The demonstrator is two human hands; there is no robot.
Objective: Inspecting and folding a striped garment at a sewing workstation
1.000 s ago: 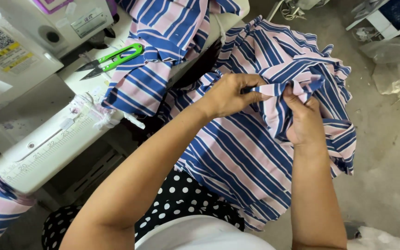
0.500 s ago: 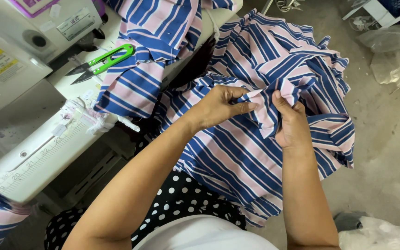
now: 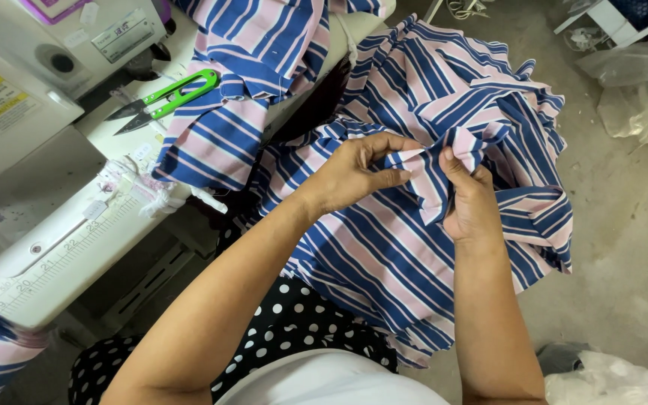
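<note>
We have drawn the striped cloth (image 3: 414, 247) closer over our lap since a moment ago; our left hand (image 3: 354, 176) now pinches a folded edge, our right hand (image 3: 474, 202) pinches the fold just beside it, so the edge lies straighter between them

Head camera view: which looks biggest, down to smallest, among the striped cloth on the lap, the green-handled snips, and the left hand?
1. Striped cloth, by far.
2. Left hand.
3. Green-handled snips, which lie farther from the camera, so that ranking is unsure.
</note>
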